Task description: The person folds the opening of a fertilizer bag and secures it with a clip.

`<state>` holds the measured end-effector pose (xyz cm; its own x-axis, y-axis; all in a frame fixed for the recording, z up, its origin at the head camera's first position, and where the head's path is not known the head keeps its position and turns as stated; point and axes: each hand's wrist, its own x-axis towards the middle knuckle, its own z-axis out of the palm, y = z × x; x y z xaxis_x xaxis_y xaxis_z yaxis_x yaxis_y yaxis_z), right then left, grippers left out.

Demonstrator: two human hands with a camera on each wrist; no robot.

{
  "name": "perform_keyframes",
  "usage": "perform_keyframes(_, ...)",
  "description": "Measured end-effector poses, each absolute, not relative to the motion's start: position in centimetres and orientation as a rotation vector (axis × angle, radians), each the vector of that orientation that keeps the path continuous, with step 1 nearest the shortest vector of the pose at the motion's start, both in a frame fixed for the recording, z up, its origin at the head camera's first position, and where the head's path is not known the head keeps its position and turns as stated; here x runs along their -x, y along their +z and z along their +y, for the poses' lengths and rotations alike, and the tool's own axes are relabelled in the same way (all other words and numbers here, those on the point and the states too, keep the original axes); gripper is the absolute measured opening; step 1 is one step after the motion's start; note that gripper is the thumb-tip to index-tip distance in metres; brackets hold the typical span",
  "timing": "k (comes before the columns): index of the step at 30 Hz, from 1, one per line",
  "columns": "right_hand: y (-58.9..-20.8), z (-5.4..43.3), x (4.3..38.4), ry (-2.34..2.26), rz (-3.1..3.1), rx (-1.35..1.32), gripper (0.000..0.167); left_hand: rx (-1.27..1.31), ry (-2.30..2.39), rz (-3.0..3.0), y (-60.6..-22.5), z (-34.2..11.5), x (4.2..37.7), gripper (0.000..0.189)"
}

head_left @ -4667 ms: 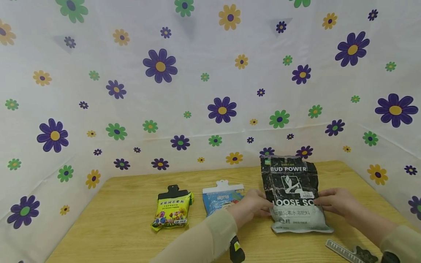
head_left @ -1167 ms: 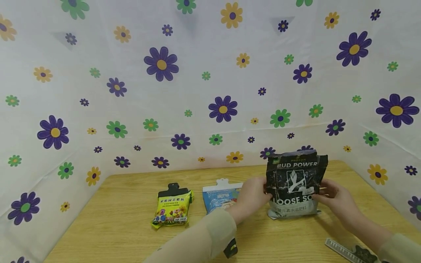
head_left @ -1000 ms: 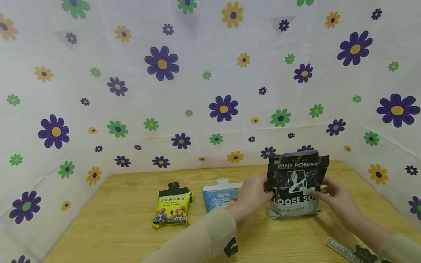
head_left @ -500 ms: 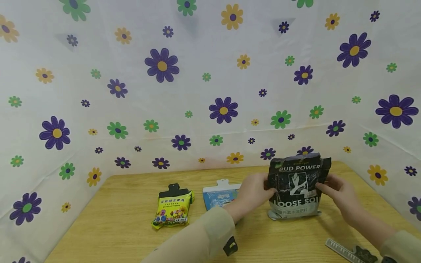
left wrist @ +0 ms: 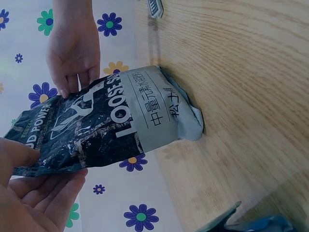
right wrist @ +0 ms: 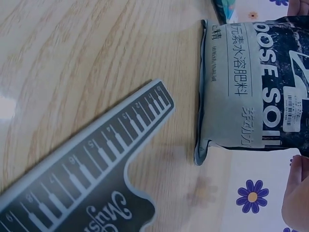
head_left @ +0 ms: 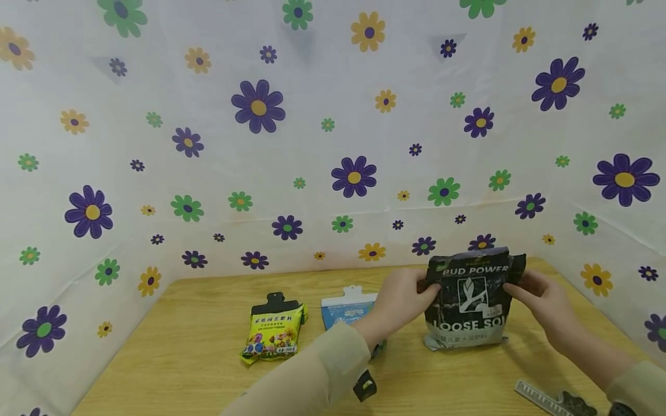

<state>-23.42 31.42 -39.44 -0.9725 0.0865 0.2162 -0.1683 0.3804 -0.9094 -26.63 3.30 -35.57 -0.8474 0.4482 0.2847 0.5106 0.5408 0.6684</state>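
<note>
A black and grey bag printed "Bud Power Loose Soil" [head_left: 472, 300] stands upright at the right of the wooden table, its bottom on the tabletop. My left hand [head_left: 402, 297] pinches its left edge near the top, thumb on the front and fingers behind. On the opposite edge, my right hand [head_left: 543, 297] pinches at about the same height, thumb in front. In the left wrist view the bag [left wrist: 111, 118] shows between both hands. The right wrist view shows the lower part of the bag [right wrist: 241, 82] and a white barcode sticker; the right hand is mostly cut off there.
Left on the table lies a yellow packet [head_left: 273, 335] with a black clip [head_left: 274, 303]. A blue packet [head_left: 346, 314] with a white clip [head_left: 352, 295] is partly behind my left arm. Near the front right lies a dark, ruler-marked clip [head_left: 554, 398]. A flowered cloth [head_left: 312, 144] encloses the table.
The bag has gone from leaning back to standing more upright, its base farther from me. Both hands have slid up its sides toward the top. The packets and ruler-marked clip stay put.
</note>
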Motion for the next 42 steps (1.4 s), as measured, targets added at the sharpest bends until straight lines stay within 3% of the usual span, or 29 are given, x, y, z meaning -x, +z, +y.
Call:
perform_keyframes(26, -37.0, 31.5, 23.1, 1.667, -2.408, -0.031, 0.015, 0.842, -1.310, -2.595, -34.1, 3.6, 26.3, 0.025)
perform_keyframes(31, -36.6, 31.5, 23.1, 1.634, -2.416, -0.060, 0.017, 0.846, -1.293, -2.604, -33.5, 3.6, 26.2, 0.038)
perform_keyframes(42, -36.8, 31.8, 23.3, 1.773, -2.335, -0.080, 0.023, 0.792, -1.379, -2.594, -33.7, 3.9, 26.5, 0.036)
